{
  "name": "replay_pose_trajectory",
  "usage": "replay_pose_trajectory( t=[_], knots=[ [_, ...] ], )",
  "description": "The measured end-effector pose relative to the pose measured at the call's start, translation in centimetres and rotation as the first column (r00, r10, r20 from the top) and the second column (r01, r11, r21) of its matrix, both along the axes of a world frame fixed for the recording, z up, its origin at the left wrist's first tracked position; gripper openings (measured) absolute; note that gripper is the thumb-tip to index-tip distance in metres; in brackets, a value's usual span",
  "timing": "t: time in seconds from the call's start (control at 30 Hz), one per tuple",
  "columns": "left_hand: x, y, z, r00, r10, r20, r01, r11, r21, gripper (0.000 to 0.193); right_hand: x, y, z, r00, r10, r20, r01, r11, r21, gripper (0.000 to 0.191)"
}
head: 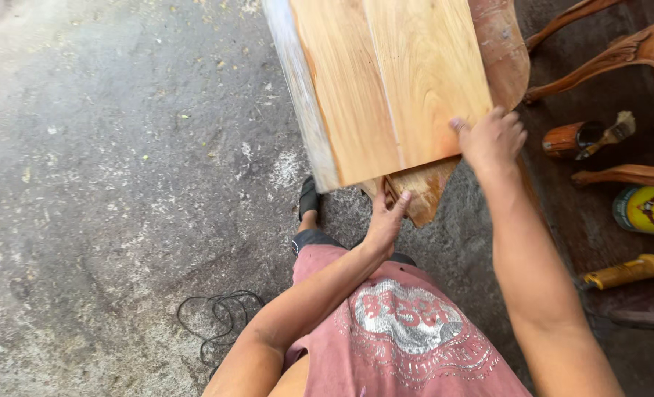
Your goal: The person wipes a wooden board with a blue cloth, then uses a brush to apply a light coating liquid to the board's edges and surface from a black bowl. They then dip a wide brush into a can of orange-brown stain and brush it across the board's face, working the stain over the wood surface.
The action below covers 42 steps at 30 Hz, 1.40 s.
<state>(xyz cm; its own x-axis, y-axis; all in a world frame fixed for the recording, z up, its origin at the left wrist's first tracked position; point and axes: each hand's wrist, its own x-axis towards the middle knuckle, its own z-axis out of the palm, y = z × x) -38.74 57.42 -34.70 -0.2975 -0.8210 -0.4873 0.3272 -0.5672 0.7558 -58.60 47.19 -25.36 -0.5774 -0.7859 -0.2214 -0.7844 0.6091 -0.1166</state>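
Over the concrete floor [121, 184], the right hand [492, 140] clasps the wooden panel's [389, 81] near edge, and the left hand's [386, 220] fingers [400, 200] grip the carved piece beneath. Stiff and probably heavy, the panel seems best held by its edges.

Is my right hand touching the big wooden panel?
Touching. The head view shows the right hand lying on the wooden panel's near corner, fingers on its face.

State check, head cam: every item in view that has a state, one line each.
wooden panel: lifted off the floor, tilted, held at its near edge
left hand: under the panel's lower edge, gripping the carved piece
right hand: grip on the panel's near right corner
carved piece: beneath the panel, partly hidden
tin: open, brush resting in it
brush: leaning out of the tin
black cord: loosely coiled on the floor
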Motion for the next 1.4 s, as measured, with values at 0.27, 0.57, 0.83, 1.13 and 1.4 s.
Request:
replay_pose_trajectory(
  t=[0.27,0.57,0.83,1.13,1.4],
  knots=[
    [3.1,-4.5,-1.8,0.937,0.316,-0.147,-0.303,0.948,0.1,0.049,8.8,8.9,-1.8,0.991,0.015,0.133,-0.034,0.989,0.142,0.073],
    [18.5,-14.9,-0.9,0.965,0.259,-0.046,-0.261,0.965,-0.033,0.036,5.2,6.2,1.0,0.958,-0.154,0.242,0.204,0.959,-0.197,0.05],
    [21.3,-24.3,2.2,0.877,0.176,0.447,-0.031,0.949,-0.313,0.02,6.3,-1.0,0.4,0.988,-0.122,0.096,0.145,0.947,-0.286,0.079],
    [12.5,-42.8,9.5,0.827,-0.139,0.545,0.425,0.79,-0.442,0.025,7.6,-0.3,0.6,0.85,-0.371,0.374,0.486,0.826,-0.287,0.066],
    [4.7,-53.1,13.7,0.237,0.208,0.949,0.873,0.383,-0.302,0.051,8.4,-2.1,-1.3,0.865,-0.003,0.502,0.315,0.782,-0.538,0.056]
  ],
)
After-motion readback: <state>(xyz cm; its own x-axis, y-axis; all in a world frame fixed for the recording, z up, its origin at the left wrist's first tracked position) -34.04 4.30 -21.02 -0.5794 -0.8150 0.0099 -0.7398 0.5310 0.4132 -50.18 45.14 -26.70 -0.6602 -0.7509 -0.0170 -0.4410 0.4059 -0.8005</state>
